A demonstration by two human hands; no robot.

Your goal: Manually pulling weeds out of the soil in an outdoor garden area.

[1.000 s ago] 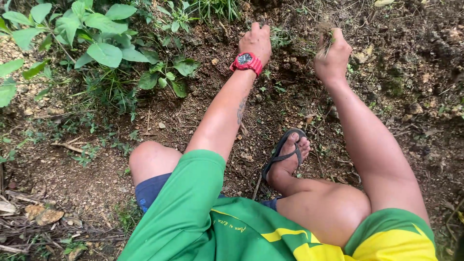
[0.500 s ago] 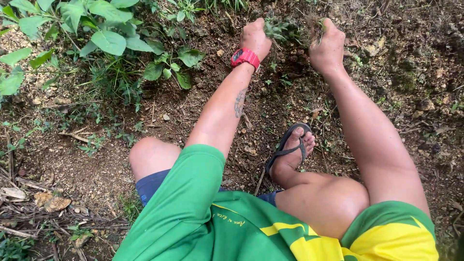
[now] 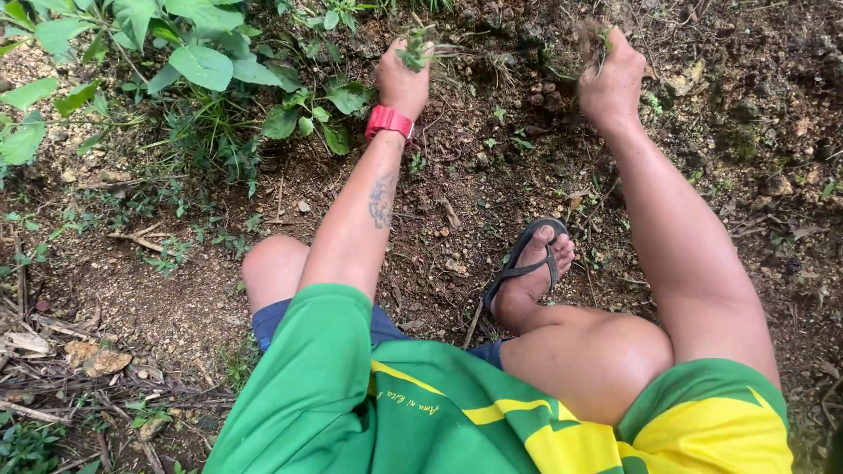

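Note:
I sit on bare brown soil with my knees bent. My left hand, with a red watch on its wrist, is closed around a small green weed lifted off the ground near the leafy plants. My right hand is raised at the top right and is closed on a tuft of pulled weeds with roots. A few tiny green seedlings remain in the soil between my arms.
Broad-leaved green plants crowd the top left. My foot in a black flip-flop rests on the soil in the middle. Dry twigs and dead leaves lie at the lower left. Small stones dot the ground at right.
My left hand has swung left from the middle patch toward the leafy plants, carrying a pulled weed. My right hand has stayed raised with its tuft.

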